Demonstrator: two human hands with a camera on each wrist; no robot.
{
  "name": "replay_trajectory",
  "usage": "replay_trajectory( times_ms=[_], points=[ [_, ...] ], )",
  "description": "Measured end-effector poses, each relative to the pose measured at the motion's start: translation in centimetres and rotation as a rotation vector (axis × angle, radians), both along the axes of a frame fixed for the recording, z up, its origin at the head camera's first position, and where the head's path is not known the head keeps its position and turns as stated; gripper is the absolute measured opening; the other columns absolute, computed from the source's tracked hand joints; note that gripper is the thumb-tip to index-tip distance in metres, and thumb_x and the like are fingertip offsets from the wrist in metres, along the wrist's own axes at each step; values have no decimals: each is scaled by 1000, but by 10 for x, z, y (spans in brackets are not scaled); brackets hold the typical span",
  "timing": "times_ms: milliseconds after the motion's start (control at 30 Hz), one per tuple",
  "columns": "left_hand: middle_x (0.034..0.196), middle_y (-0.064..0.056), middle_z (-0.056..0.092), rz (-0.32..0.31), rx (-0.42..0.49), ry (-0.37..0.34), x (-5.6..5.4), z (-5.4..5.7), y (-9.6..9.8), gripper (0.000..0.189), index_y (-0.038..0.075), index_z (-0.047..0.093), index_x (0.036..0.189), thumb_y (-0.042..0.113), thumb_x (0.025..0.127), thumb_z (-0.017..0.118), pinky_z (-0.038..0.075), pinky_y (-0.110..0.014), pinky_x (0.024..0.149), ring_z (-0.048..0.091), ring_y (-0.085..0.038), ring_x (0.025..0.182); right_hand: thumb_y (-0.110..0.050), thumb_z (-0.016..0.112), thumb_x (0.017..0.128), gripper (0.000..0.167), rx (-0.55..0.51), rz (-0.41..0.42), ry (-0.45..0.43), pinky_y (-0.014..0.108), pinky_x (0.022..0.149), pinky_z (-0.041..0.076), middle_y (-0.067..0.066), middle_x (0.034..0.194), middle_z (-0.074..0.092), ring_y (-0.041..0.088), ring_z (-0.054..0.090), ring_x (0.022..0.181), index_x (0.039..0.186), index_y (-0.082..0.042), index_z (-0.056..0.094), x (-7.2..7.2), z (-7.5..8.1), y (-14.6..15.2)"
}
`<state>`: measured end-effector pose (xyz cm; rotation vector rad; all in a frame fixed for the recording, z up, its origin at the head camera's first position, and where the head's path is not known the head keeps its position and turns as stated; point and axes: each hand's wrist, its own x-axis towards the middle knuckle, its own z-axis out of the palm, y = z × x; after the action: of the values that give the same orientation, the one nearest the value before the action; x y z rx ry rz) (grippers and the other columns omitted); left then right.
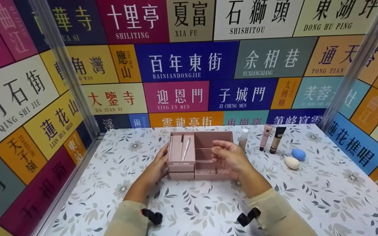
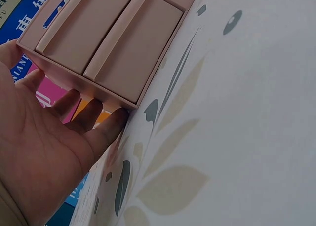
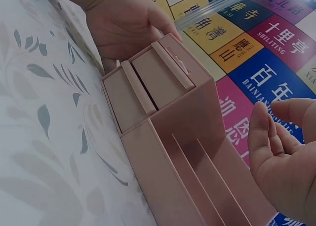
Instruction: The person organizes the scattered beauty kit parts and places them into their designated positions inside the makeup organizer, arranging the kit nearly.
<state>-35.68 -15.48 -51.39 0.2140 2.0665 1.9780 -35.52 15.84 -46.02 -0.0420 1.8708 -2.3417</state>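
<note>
A pink desktop organizer [image 1: 178, 140] stands on the table, with two drawers [image 2: 133, 43] on its left and divided compartments [image 3: 197, 176] on its right. A dark slim stick [image 1: 181, 147] and a pale slim pen-like stick [image 1: 186, 149] lie on its top left. My left hand [image 1: 157, 166] rests against the organizer's left side, fingers extended along it. Over the right compartments hovers my right hand [image 1: 232, 158], its fingers loosely bent and thumb close to the index finger. Nothing shows between those fingertips.
Right of the organizer stands a clear bottle with a white cap [image 1: 243, 139]. Farther right are a pink tube [image 1: 266, 136] and a black-and-tan tube [image 1: 277, 141]. Blue [image 1: 298, 154] and cream [image 1: 291, 162] egg-shaped sponges lie nearby. Sign-printed panels [image 1: 185, 62] surround the floral-covered table [image 1: 202, 209].
</note>
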Motion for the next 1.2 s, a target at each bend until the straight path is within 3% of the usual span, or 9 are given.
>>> replay_trajectory(
  times_ms=[333,667,933,1200],
  points=[
    [181,8,12,-6,24,-7,0,1,0,56,57,22,165,52,113,42,28,-60,132,29,-35,165,-4,71,101,51,34,-34,30,25,80,65,1,104,73,15,71,87,148,4,54,2,-6,42],
    [182,5,13,-4,17,-1,-3,-1,0,58,53,21,167,51,113,42,29,-63,131,29,-35,165,-10,71,103,55,95,-87,-11,25,84,65,-2,102,73,12,71,89,153,3,52,5,-12,91],
    [182,6,11,-3,26,-9,-1,-1,0,57,54,21,167,51,113,42,28,-61,132,27,-34,165,-13,72,103,33,116,-106,-46,23,82,64,-4,100,72,12,71,89,136,-11,66,5,-24,122],
    [182,7,11,-6,35,-12,-2,-1,0,58,54,21,166,52,113,43,28,-60,132,28,-35,165,-16,72,104,48,157,-110,-69,23,82,64,-7,106,69,11,71,89,147,-5,57,-2,-36,134]
  ],
)
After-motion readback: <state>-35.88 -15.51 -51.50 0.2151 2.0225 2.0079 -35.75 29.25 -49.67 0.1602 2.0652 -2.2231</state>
